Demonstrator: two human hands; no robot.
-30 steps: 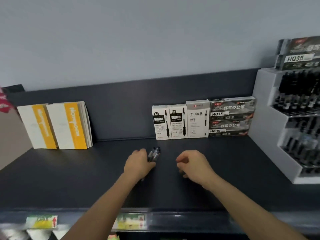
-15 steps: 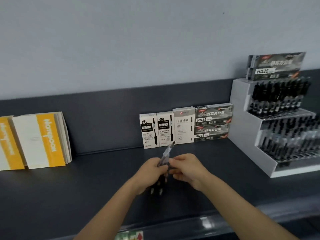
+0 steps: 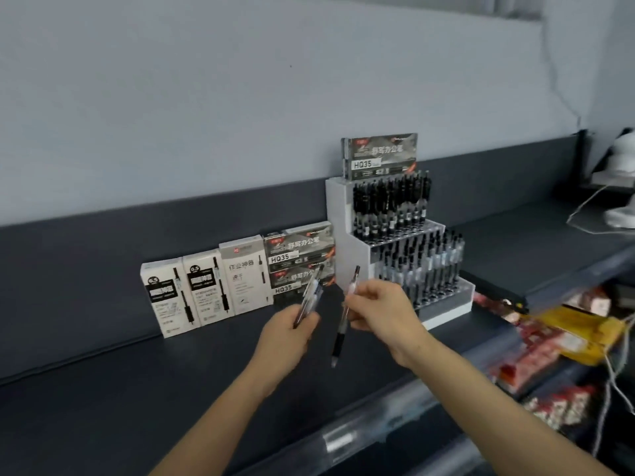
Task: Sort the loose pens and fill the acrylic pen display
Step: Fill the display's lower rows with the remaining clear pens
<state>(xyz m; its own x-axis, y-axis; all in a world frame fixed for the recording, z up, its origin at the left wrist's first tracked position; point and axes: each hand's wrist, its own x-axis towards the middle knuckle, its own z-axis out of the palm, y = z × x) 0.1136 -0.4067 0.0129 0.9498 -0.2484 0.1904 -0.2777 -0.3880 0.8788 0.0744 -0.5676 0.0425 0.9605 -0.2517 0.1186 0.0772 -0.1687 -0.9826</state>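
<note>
My left hand [image 3: 287,333] grips a small bunch of clear-barrelled pens [image 3: 311,292], their ends pointing up and to the right. My right hand [image 3: 381,310] pinches a single pen [image 3: 340,334] with a black grip, held nearly upright with its tip hanging below the fingers. Both hands hover above the dark shelf [image 3: 120,389], a short gap between them. The stepped acrylic pen display [image 3: 338,214] stands just behind and to the right of my right hand. Its tiers hold rows of black pens.
Three white pen boxes [image 3: 206,290] and stacked grey HQ35 boxes [image 3: 299,259] stand against the shelf's back wall, left of the display. Another HQ35 box [image 3: 379,156] sits on top of the display. Packaged goods [image 3: 549,352] fill a lower shelf at right.
My right hand drew one pen out of the bunch and moved it right, apart from my left hand. Both hands rose from the shelf. The view swung right, toward the display.
</note>
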